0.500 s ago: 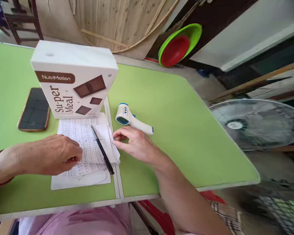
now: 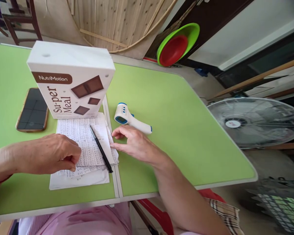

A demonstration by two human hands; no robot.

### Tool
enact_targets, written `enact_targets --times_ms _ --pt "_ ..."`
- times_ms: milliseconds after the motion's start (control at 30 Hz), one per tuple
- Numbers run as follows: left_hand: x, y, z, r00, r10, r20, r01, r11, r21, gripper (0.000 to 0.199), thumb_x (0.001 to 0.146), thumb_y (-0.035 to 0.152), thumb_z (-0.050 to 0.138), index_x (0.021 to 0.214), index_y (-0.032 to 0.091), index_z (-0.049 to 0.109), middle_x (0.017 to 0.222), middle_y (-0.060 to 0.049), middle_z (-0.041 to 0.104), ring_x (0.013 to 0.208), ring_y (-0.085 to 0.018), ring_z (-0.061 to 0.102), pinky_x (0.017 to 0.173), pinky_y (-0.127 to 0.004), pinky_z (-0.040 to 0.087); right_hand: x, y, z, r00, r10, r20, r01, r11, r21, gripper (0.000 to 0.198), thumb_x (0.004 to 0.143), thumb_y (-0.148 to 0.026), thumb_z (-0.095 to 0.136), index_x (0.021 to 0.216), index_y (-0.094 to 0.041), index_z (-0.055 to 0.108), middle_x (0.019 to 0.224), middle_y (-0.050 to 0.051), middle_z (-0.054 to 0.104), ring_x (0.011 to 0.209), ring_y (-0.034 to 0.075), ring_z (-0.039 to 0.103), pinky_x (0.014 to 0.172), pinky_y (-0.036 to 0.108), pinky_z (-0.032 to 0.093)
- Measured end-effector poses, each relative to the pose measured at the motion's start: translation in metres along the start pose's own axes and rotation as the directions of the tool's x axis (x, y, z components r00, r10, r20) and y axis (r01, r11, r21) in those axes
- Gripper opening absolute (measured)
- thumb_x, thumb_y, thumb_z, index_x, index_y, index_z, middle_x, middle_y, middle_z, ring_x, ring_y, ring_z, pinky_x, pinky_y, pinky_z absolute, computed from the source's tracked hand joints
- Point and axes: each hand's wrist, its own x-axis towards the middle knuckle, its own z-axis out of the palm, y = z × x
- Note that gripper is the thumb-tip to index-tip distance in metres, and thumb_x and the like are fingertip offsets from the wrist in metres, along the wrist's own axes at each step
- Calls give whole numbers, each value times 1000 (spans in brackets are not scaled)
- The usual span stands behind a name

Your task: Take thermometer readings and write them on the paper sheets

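Observation:
My left hand [image 2: 56,155] rests on the left part of a stack of handwritten paper sheets [image 2: 80,140], its fingers curled in and closed, with nothing showing in them. My right hand [image 2: 134,143] lies at the stack's right edge, thumb and forefinger apart, fingertips at the paper. A black pen [image 2: 100,148] lies slantwise on top of the sheets. Just beyond my right hand is a white and blue infrared thermometer [image 2: 132,119]. Behind the papers a white "NutriMotion Su-per Meal" box [image 2: 71,85] stands upright, touching or close to their far edge.
A phone [image 2: 33,109] with a dark screen lies left of the box on the green table [image 2: 176,137]. Off the table's right edge stands a fan [image 2: 254,122]. Green and red basins [image 2: 173,50] lean by the wall, beside a round wooden board [image 2: 120,23].
The whole view has shifted slightly to the left. Both hands keep nearly the same pose, and the papers, pen, thermometer and box have not moved on the table.

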Motion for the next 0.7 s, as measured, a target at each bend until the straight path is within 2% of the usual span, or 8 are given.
enact_targets --times_ms 200,400,533,600,700 --pt "-3 3 -5 998 54 -9 -55 998 -40 16 87 9 54 74 17 58 67 4 58 58 -7 47 55 -18 34 0 -4 -3 999 -36 39 38 998 -53 14 75 -15 71 84 -18 60 87 4 66 83 19 62 76 36 53" --pt "-6 3 -12 1000 1 20 1 994 -110 15 89 18 53 76 18 61 67 3 59 57 -8 48 51 -18 34 1 -2 0 993 -105 60 112 985 -130 17 79 -23 72 71 -18 59 78 3 63 75 17 56 68 32 45" --pt "-6 1 -14 998 -48 32 51 992 -112 18 90 25 54 76 17 61 66 2 60 56 -8 49 50 -18 35 2 -1 3 980 -187 70 195 972 -129 31 89 -32 63 62 -18 60 68 1 56 68 15 51 63 30 43" --pt "-6 1 -14 998 -58 31 61 993 -104 17 90 25 54 76 17 61 66 2 60 55 -8 48 49 -17 34 1 -2 1 960 -261 99 271 958 -99 37 94 -39 56 66 -18 65 76 4 59 74 17 54 68 32 47" --pt "-6 2 -15 997 -63 33 66 993 -102 17 89 26 55 76 17 62 65 2 60 54 -7 47 48 -17 34 -5 -4 -5 922 -347 171 367 924 -110 40 95 -48 50 87 -16 73 111 14 63 107 26 57 92 44 50"
